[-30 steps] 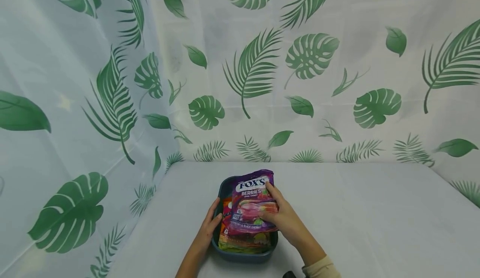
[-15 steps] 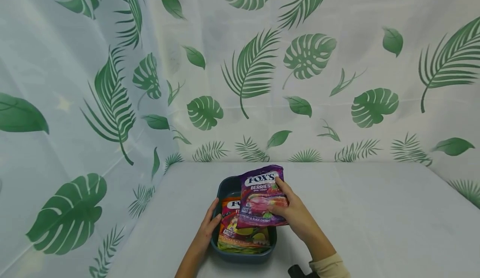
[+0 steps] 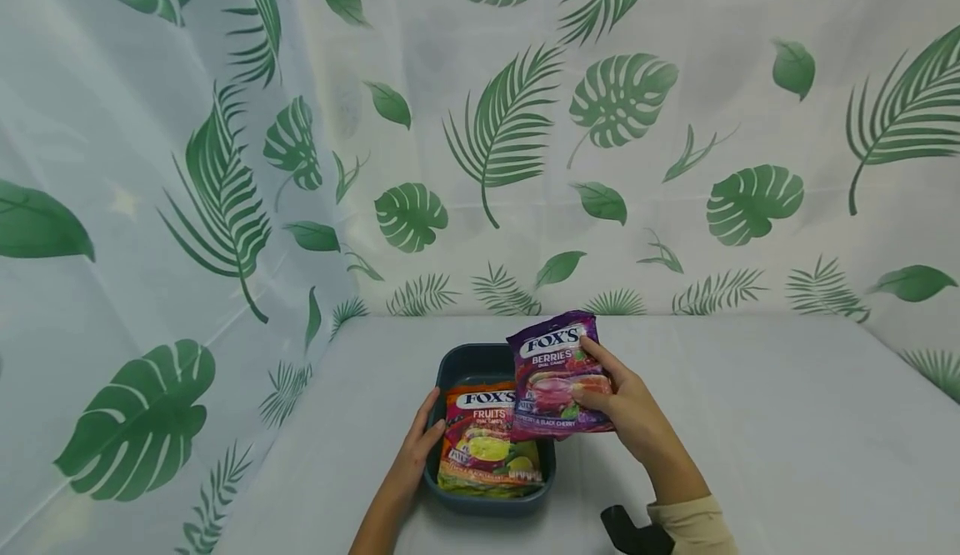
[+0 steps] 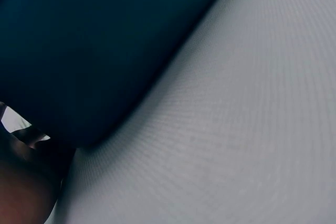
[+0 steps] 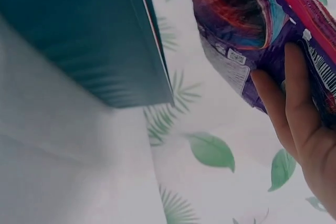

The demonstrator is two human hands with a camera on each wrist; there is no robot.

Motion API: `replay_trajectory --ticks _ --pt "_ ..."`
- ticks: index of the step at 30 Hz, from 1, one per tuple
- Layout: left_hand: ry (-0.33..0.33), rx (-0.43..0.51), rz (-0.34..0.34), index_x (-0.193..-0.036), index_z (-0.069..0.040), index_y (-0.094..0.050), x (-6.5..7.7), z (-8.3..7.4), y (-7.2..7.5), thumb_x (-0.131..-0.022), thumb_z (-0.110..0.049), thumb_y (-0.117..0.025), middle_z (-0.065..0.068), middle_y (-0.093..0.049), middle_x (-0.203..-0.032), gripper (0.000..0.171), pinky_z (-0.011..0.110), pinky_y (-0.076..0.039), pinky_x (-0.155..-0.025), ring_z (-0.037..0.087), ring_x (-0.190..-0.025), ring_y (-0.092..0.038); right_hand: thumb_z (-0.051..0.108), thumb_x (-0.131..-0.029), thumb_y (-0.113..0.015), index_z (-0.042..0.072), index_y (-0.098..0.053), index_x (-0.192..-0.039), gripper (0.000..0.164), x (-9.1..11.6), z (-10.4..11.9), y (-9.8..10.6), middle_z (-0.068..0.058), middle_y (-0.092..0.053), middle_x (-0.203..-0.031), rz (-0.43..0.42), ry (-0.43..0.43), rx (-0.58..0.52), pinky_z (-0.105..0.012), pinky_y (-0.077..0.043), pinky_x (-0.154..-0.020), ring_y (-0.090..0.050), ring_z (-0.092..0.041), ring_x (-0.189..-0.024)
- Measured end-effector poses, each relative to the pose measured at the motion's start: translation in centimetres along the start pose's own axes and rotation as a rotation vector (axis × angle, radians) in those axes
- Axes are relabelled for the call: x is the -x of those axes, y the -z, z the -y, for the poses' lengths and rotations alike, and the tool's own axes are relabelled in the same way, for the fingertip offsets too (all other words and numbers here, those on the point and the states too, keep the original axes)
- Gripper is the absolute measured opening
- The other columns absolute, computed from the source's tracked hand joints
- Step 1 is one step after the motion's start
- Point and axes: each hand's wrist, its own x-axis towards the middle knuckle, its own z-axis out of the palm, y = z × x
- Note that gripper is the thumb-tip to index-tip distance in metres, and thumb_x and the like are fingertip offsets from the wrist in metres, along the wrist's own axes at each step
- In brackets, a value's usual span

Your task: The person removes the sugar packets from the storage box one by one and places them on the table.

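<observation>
A purple bag of berry candy hangs tilted over the right rim of a dark teal plastic bin. My right hand grips the bag's right side, thumb on its printed front. The right wrist view shows fingers spread across the back of the same bag. Inside the bin lies an orange-red bag of fruit candy, its upper right corner covered by the purple one. My left hand holds the bin's left wall, with fingertip and thumb at the rim. That wall fills the upper part of the left wrist view.
A white cloth-covered table spreads around the bin. Behind and to the left hang white curtains printed with green leaves. A black device sits at the right wrist, beside a beige sleeve.
My right hand has carried the berry candy bag up and to the right, from over the bin to its right rim, uncovering the fruit candy bag. The left hand stays at the bin.
</observation>
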Motion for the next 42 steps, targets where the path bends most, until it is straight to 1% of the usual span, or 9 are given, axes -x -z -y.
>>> replay_trajectory --ticks 7,10,15,18,22,30,35,37,42 --pt "0.004 0.001 -0.004 -0.153 -0.017 -0.017 0.0 -0.1 0.0 -0.099 -0.034 -0.04 0.018 -0.007 -0.16 0.061 0.068 -0.003 -0.111 0.044 -0.146 -0.003 0.013 -0.093 -0.057 0.022 -0.023 -0.151 0.068 0.2 0.0 2.1 -0.022 -0.032 -0.147 -0.042 0.024 0.017 -0.02 -0.052 -0.077 -0.056 -0.014 -0.099" --pt "-0.005 -0.006 -0.004 -0.153 -0.016 -0.016 0.0 -0.2 0.0 -0.099 -0.033 -0.04 0.019 -0.007 -0.159 0.061 0.068 -0.003 -0.111 0.044 -0.145 -0.002 0.015 -0.094 -0.057 0.021 -0.023 -0.151 0.067 0.3 -0.1 2.9 -0.023 -0.03 -0.148 -0.055 0.027 0.019 -0.019 -0.053 -0.077 -0.056 -0.01 -0.097" --pt "0.004 -0.02 -0.007 -0.153 -0.018 -0.016 0.1 -0.2 0.0 -0.099 -0.035 -0.039 0.018 -0.007 -0.16 0.061 0.069 -0.003 -0.11 0.044 -0.145 -0.002 0.017 -0.094 -0.057 0.019 -0.025 -0.151 0.065 0.2 -0.4 4.2 -0.024 -0.027 -0.149 -0.076 0.023 0.009 -0.017 -0.053 -0.077 -0.055 -0.005 -0.094" --pt "0.005 -0.011 -0.008 -0.153 -0.019 -0.017 0.0 -0.2 0.0 -0.099 -0.036 -0.039 0.017 -0.007 -0.16 0.061 0.068 -0.002 -0.111 0.043 -0.146 -0.002 0.017 -0.094 -0.058 0.019 -0.026 -0.15 0.064 0.1 -0.7 4.8 -0.022 -0.026 -0.151 -0.089 0.016 0.012 -0.016 -0.052 -0.077 -0.054 -0.002 -0.094" --pt "-0.013 -0.004 -0.004 -0.153 -0.017 -0.016 0.0 -0.1 0.1 -0.099 -0.034 -0.04 0.017 -0.007 -0.16 0.061 0.068 -0.002 -0.111 0.043 -0.146 -0.002 0.017 -0.093 -0.059 0.015 -0.027 -0.15 0.065 0.0 -1.2 5.2 -0.021 -0.025 -0.151 -0.092 0.013 0.013 -0.016 -0.052 -0.076 -0.052 -0.001 -0.094" --pt "-0.013 0.008 0.0 -0.153 -0.02 -0.017 -0.1 0.1 0.0 -0.099 -0.035 -0.041 0.014 -0.008 -0.16 0.061 0.067 -0.002 -0.112 0.04 -0.147 -0.002 0.014 -0.094 -0.057 0.012 -0.028 -0.149 0.063 -0.5 -1.8 5.4 -0.022 -0.024 -0.153 -0.103 -0.029 0.054 -0.018 -0.053 -0.076 -0.054 -0.007 -0.097" --pt "-0.013 -0.005 -0.011 -0.152 -0.02 -0.018 -0.1 0.1 -0.1 -0.099 -0.035 -0.041 0.014 -0.009 -0.16 0.06 0.068 -0.002 -0.111 0.04 -0.147 -0.003 0.012 -0.093 -0.057 0.009 -0.028 -0.149 0.063 -0.8 -2.3 5.1 -0.021 -0.022 -0.155 -0.092 -0.047 0.082 -0.017 -0.051 -0.075 -0.05 -0.019 -0.109" --pt "-0.015 -0.012 -0.017 -0.152 -0.02 -0.018 0.0 0.1 -0.1 -0.099 -0.035 -0.04 0.013 -0.009 -0.16 0.06 0.068 -0.002 -0.111 0.04 -0.147 -0.003 0.011 -0.093 -0.057 0.008 -0.029 -0.149 0.062 -0.9 -2.5 5.0 -0.02 -0.021 -0.155 -0.089 -0.049 0.093 -0.017 -0.05 -0.075 -0.045 -0.026 -0.117" --pt "-0.023 -0.014 -0.018 -0.152 -0.02 -0.018 0.1 0.0 -0.2 -0.099 -0.034 -0.04 0.013 -0.009 -0.16 0.059 0.069 -0.002 -0.111 0.04 -0.147 -0.003 0.01 -0.093 -0.056 0.009 -0.029 -0.148 0.062 -1.2 -2.9 4.8 -0.022 -0.018 -0.156 -0.078 -0.061 0.112 -0.02 -0.05 -0.077 -0.04 -0.036 -0.125"
